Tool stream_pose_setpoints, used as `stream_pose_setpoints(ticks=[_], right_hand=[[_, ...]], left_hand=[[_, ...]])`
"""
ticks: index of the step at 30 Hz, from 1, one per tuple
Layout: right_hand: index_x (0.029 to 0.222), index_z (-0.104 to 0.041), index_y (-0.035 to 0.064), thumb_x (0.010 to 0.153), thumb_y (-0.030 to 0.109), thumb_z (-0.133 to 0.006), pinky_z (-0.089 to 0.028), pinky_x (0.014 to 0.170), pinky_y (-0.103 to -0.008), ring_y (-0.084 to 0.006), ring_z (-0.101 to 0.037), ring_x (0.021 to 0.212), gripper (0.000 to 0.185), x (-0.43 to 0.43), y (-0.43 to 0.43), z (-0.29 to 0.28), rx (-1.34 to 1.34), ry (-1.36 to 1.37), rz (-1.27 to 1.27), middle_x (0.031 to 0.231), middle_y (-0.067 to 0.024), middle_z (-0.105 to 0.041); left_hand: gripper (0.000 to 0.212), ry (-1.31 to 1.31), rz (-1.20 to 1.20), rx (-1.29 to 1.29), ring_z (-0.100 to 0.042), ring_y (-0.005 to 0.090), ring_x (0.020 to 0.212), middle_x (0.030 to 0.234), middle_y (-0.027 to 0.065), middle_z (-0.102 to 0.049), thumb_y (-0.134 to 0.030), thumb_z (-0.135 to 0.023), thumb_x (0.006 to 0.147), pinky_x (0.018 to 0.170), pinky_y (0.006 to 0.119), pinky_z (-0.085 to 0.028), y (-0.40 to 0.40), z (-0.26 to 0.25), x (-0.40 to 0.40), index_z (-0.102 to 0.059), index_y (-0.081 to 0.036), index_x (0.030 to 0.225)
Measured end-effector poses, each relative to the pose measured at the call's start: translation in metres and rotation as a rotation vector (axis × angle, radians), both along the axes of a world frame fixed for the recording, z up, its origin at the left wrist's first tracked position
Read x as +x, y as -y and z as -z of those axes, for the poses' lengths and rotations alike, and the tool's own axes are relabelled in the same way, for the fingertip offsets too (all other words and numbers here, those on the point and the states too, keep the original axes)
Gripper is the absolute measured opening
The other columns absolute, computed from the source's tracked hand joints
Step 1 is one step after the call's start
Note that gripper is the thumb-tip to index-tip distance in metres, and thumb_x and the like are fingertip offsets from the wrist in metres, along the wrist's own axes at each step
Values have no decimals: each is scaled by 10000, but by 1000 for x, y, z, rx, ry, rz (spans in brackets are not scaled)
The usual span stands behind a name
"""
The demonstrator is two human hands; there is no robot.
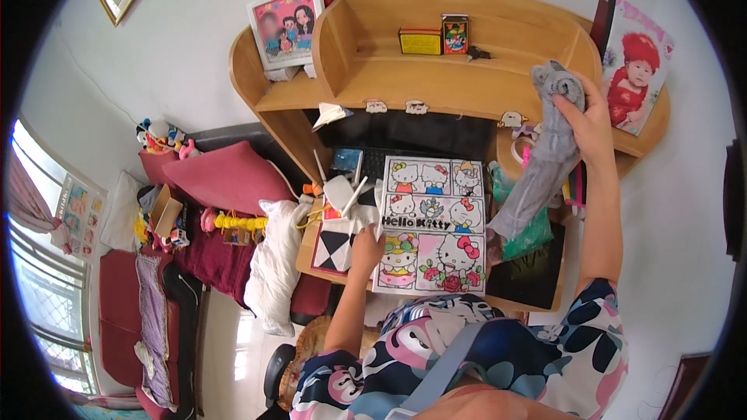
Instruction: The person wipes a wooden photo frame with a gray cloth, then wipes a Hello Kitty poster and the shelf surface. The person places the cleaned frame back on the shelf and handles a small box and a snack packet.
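Note:
Raised at the right, my right hand (pixel 592 125) grips a rolled length of grey fabric (pixel 540 172), which slants down toward the desk. My left hand (pixel 367 251) rests low beside the left edge of a cartoon-cat picture board (pixel 432 224), by a black-and-white diamond-patterned item (pixel 335 245). Its fingertips are partly hidden, so its grip is unclear. The board lies on the desk, in front of a black keyboard (pixel 373 164). Beneath the grey fabric is a green plastic bag (pixel 528 239).
A white router (pixel 341 191) with antennas stands left of the board. Behind rises a wooden hutch (pixel 420 81) holding small boxes (pixel 421 41) and a framed picture (pixel 289 26). A dark flat panel (pixel 528 277) lies at the desk's right. Further left is a red sofa (pixel 222 178) with cushions.

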State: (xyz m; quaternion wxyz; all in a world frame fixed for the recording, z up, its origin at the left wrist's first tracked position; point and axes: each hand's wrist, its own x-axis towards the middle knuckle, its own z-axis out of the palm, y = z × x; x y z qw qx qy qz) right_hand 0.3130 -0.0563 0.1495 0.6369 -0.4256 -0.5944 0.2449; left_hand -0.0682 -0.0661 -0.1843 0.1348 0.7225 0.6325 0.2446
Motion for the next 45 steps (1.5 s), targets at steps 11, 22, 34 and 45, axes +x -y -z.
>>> stream_pose_setpoints(ticks=[11, 22, 34, 45], right_hand=[[1086, -576, -33, 802, 130, -691, -452, 782, -253, -120, -571, 875, 346, 11, -80, 33, 45, -9, 84, 975, -63, -629], [1104, -550, -64, 822, 175, -674, -451, 774, -263, -138, -572, 874, 390, 14, -90, 45, 38, -137, 153, 982, -86, -620], [1091, -555, -51, 819, 182, -676, -455, 756, -257, -129, -572, 854, 378, 16, -88, 45, 26, -102, 167, 960, -80, -625], [1091, -558, -47, 820, 179, -676, -460, 745, -256, -123, -579, 844, 372, 17, -90, 46, 56, -78, 199, 958, -79, -631]], left_hand=[[109, 360, 348, 657, -569, 231, 681, 801, 118, -599, -70, -600, 846, 577, 285, -457, -99, -274, 78, -633, 3, 919], [445, -93, 337, 770, -447, 324, 1167, 1234, 142, -494, -39, -610, 749, 918, 446, -403, -250, -288, 143, -513, -28, 1184], [361, -258, 333, 610, -473, 306, 1070, 1103, 117, -515, -119, -709, 699, 840, 449, -423, -252, -307, 135, -597, -55, 1036], [375, 347, 587, 100, -568, 187, 813, 928, 117, -621, -189, -685, 800, 748, 312, -464, -240, -337, 169, -588, 23, 1094]])
